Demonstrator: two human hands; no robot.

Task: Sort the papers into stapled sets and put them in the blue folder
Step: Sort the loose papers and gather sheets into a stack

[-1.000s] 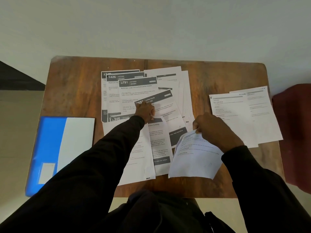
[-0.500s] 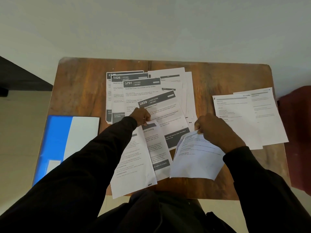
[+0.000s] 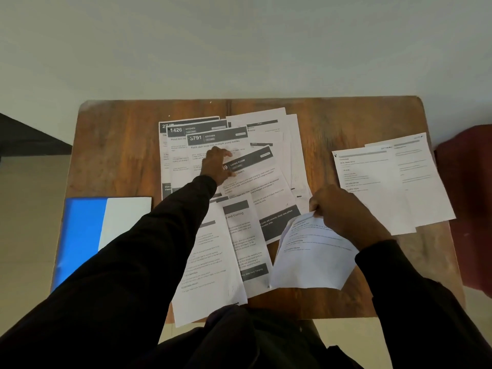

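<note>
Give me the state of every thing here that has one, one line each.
Spread papers: loose, overlapping, fanned across the middle of the table.
Held sheet: top edge lifted, curled.
Two sheets at right: flat, overlapping, set apart.
Blue folder: flat at the table's left edge, untouched.
Left hand: fingers stretched out, touching the spread papers.
Right hand: pinching the held sheet's top edge.

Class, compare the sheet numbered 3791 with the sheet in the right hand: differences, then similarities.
The 3791 sheet lies flat; the held sheet curls upward, pinched in the right hand. The 3791 sheet has a dark header band; the held sheet shows none. Both are white printed paper.
</note>
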